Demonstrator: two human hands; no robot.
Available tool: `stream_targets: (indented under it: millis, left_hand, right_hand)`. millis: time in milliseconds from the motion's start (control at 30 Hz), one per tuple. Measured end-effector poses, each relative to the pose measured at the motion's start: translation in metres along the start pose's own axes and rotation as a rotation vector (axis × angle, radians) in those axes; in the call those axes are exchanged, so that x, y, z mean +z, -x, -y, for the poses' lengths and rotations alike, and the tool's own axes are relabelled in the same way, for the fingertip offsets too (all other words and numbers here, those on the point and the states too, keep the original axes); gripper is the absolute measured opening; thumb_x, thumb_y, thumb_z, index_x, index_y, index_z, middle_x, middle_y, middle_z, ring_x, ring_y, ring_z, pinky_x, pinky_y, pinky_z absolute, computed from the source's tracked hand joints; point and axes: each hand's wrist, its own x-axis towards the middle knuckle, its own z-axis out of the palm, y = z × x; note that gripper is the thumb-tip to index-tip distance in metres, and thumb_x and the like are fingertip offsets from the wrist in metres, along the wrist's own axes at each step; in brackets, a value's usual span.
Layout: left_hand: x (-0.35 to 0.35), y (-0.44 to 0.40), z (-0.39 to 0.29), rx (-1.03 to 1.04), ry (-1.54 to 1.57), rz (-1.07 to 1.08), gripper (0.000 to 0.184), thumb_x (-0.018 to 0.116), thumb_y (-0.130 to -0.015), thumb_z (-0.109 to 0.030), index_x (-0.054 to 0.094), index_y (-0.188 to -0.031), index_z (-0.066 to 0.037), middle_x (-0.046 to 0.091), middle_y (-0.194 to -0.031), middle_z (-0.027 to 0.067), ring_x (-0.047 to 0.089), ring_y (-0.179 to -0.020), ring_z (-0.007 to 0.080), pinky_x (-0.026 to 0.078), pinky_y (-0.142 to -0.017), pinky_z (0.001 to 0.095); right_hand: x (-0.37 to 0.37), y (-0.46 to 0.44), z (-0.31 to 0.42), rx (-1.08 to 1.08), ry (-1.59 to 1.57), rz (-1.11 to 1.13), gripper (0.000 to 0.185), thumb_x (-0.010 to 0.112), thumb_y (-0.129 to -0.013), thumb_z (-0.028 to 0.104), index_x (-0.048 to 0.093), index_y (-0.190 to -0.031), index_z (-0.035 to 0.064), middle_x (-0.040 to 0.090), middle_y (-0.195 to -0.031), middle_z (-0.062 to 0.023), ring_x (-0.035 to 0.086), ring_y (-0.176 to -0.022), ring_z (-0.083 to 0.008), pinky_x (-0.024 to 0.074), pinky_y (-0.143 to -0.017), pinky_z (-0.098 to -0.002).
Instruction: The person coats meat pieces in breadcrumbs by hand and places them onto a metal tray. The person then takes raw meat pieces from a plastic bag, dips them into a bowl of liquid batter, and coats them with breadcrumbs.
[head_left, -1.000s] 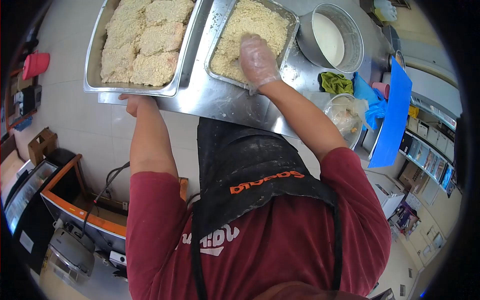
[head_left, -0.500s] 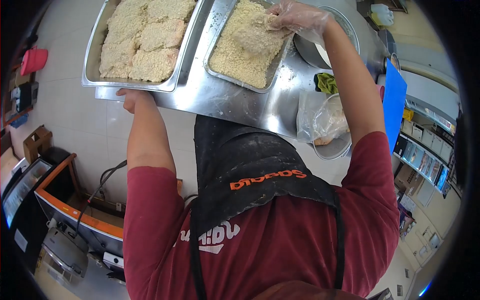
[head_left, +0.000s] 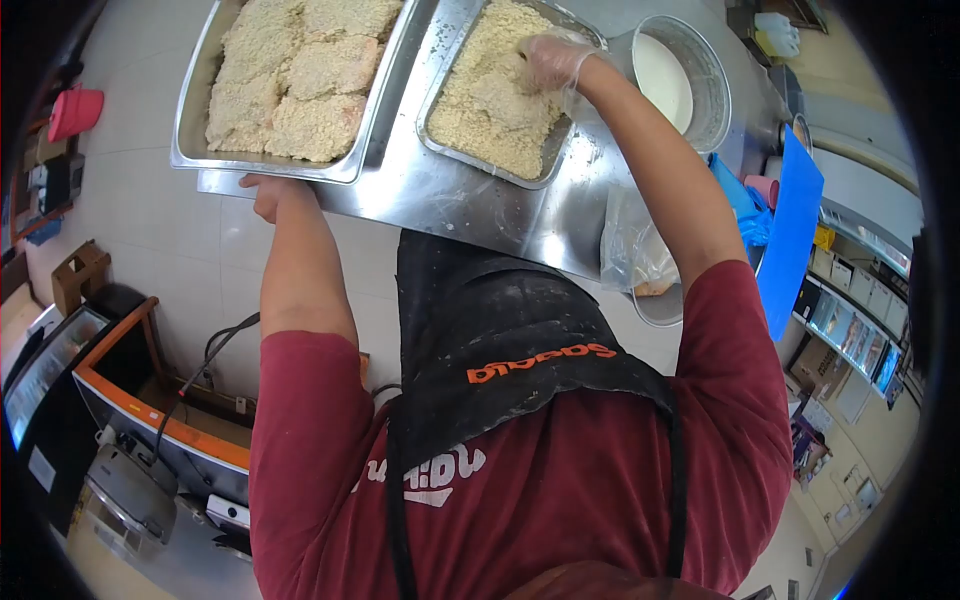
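A: Surface?
B: Shiny steel table (head_left: 480, 212). Crumb tray (head_left: 556, 150) on it, coated piece (head_left: 505, 100) inside.
A: Hands?
B: Gloved right hand (head_left: 553, 62) at the piece, left hand (head_left: 268, 197) at table edge. Can't tell either grip.
A: Room?
B: Pale tiled floor (head_left: 150, 215), pink container (head_left: 75, 113) far left.

A strip of bare, shiny steel table (head_left: 480, 208) runs between the deep silver metal tray (head_left: 270, 172) and the shallow silver metal tray (head_left: 480, 166), so a hand could slide through there. There is more open room in front of the shallow tray, up to the table's near edge. The right hand (head_left: 553, 62), in a clear glove, gets in the way at the shallow tray's far right part. The right arm (head_left: 660, 170) cuts across in front of the round grey metal pot (head_left: 708, 95). The bare left hand (head_left: 265, 195) blocks the edge by the deep tray. A crinkly clear plastic bag (head_left: 622, 245) blocks the near right side.
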Motion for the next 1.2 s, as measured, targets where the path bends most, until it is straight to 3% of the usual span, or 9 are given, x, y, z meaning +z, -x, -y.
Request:
stream_targets:
  millis: [33, 233, 433, 567, 800, 900, 967, 1033, 1200]
  left_hand:
    - [-0.002, -0.002, -0.001, -0.017, 0.021, -0.007, 0.084, 0.036, -0.098, -0.067, 0.071, -0.109, 0.008, 0.072, -0.115, 0.0257, 0.070, -0.104, 0.0421, 0.056, -0.093, 0.0497]
    - [-0.015, 0.015, -0.011, -0.100, 0.040, -0.023, 0.084, 0.035, -0.099, -0.066, 0.071, -0.108, 0.009, 0.072, -0.114, 0.0261, 0.070, -0.104, 0.0428, 0.056, -0.093, 0.0490]
    - [-0.026, 0.029, -0.014, -0.036, 0.006, 0.035, 0.087, 0.031, -0.099, -0.068, 0.070, -0.107, 0.009, 0.072, -0.115, 0.0265, 0.070, -0.104, 0.0427, 0.056, -0.094, 0.0502]
    - [-0.032, 0.035, -0.015, -0.043, 0.029, 0.043, 0.088, 0.031, -0.099, -0.069, 0.070, -0.107, 0.009, 0.072, -0.114, 0.0263, 0.070, -0.104, 0.0433, 0.055, -0.094, 0.0503]
    - [-0.030, 0.027, -0.013, -0.028, -0.009, 0.070, 0.088, 0.031, -0.098, -0.071, 0.069, -0.108, 0.007, 0.072, -0.113, 0.0259, 0.069, -0.105, 0.0431, 0.055, -0.093, 0.0508]
    - [-0.033, 0.030, -0.016, -0.025, -0.041, 0.059, 0.087, 0.031, -0.099, -0.071, 0.069, -0.107, 0.007, 0.072, -0.112, 0.0259, 0.069, -0.105, 0.0427, 0.054, -0.094, 0.0507]
    - [-0.027, 0.023, -0.012, -0.027, -0.069, 0.045, 0.086, 0.032, -0.099, -0.071, 0.068, -0.107, 0.007, 0.072, -0.111, 0.0261, 0.069, -0.106, 0.0427, 0.053, -0.095, 0.0507]
    - [-0.028, 0.021, -0.009, 0.003, -0.055, 0.065, 0.086, 0.032, -0.099, -0.071, 0.068, -0.107, 0.007, 0.072, -0.111, 0.0264, 0.068, -0.107, 0.0428, 0.053, -0.095, 0.0508]
    - [-0.033, 0.024, -0.015, -0.003, -0.076, 0.072, 0.085, 0.033, -0.099, -0.071, 0.068, -0.108, 0.006, 0.071, -0.111, 0.0265, 0.068, -0.107, 0.0431, 0.053, -0.094, 0.0513]
  right_hand:
    - [-0.002, -0.006, 0.002, 0.031, 0.048, 0.136, 0.041, 0.074, -0.078, 0.030, 0.072, -0.107, 0.0017, 0.071, -0.107, -0.0228, 0.068, -0.102, -0.0376, 0.0538, -0.091, -0.0449]
    - [-0.007, 0.045, 0.007, -0.261, 0.104, -0.385, 0.026, 0.076, -0.075, 0.023, 0.071, -0.089, 0.0015, 0.070, -0.088, -0.0233, 0.069, -0.085, -0.0405, 0.0555, -0.079, -0.0464]
    - [-0.039, 0.104, 0.046, -0.130, -0.160, -0.246, 0.021, 0.073, -0.081, 0.012, 0.071, -0.097, -0.0013, 0.069, -0.087, -0.0242, 0.065, -0.075, -0.0363, 0.0534, -0.073, -0.0400]
    - [-0.057, 0.115, 0.036, -0.088, -0.482, -0.265, 0.024, 0.074, -0.081, 0.011, 0.072, -0.099, -0.0051, 0.072, -0.083, -0.0115, 0.064, -0.073, -0.0185, 0.0527, -0.071, -0.0335]
    - [-0.139, 0.103, 0.054, -0.149, -1.047, -0.277, 0.035, 0.079, -0.089, 0.024, 0.072, -0.111, -0.0029, 0.074, -0.094, -0.0083, 0.069, -0.079, -0.0175, 0.0565, -0.075, -0.0318]
    - [-0.166, 0.046, 0.041, -0.684, -1.195, -0.301, 0.049, 0.075, -0.092, 0.038, 0.069, -0.124, 0.0009, 0.074, -0.109, -0.0065, 0.071, -0.092, -0.0221, 0.0567, -0.081, -0.0355]
    - [-0.192, -0.005, 0.086, -0.196, -1.247, -0.351, 0.025, 0.067, -0.093, 0.010, 0.069, -0.113, -0.0049, 0.072, -0.112, -0.0120, 0.069, -0.099, -0.0215, 0.0548, -0.088, -0.0321]
    - [-0.187, -0.063, 0.082, -0.322, -1.579, -0.322, 0.024, 0.067, -0.094, 0.008, 0.069, -0.113, -0.0070, 0.072, -0.109, -0.0138, 0.069, -0.099, -0.0240, 0.0544, -0.086, -0.0338]
    - [-0.143, -0.208, 0.055, 0.088, -0.735, -0.579, 0.020, 0.064, -0.093, 0.010, 0.074, -0.103, -0.0032, 0.075, -0.104, -0.0157, 0.070, -0.094, -0.0300, 0.0540, -0.078, -0.0418]
